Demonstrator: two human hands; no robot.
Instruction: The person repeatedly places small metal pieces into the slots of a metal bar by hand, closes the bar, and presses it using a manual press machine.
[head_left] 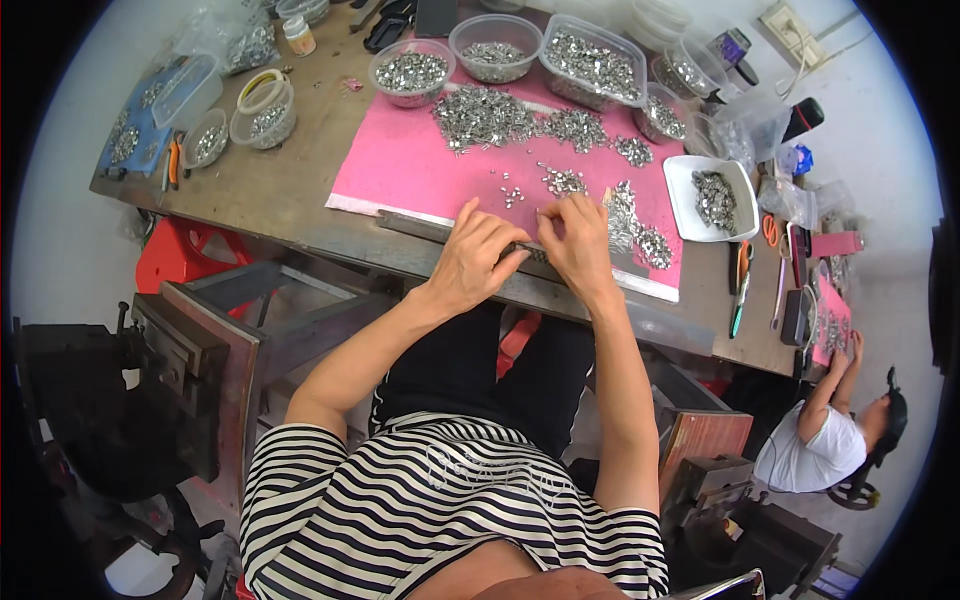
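L hand: my left hand (478, 255) presses down on the metal strip (455, 232), fingers curled over it.
R hand: my right hand (577, 238) pinches a small part at the strip, just beside L; can't make out the part.
Done: can't tell how many are seated.
Left: silver parts (520, 120) piled on the pink mat (400, 165) beyond my fingers, plus full tubs (590, 62); I'd say most still to do.

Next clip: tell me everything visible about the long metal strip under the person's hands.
The metal strip is long, narrow, flat and dull grey. It lies at the near edge of the pink mat, running left to right. The left hand and right hand rest on its middle, hiding that part. Small silvery parts lie beside its right end.
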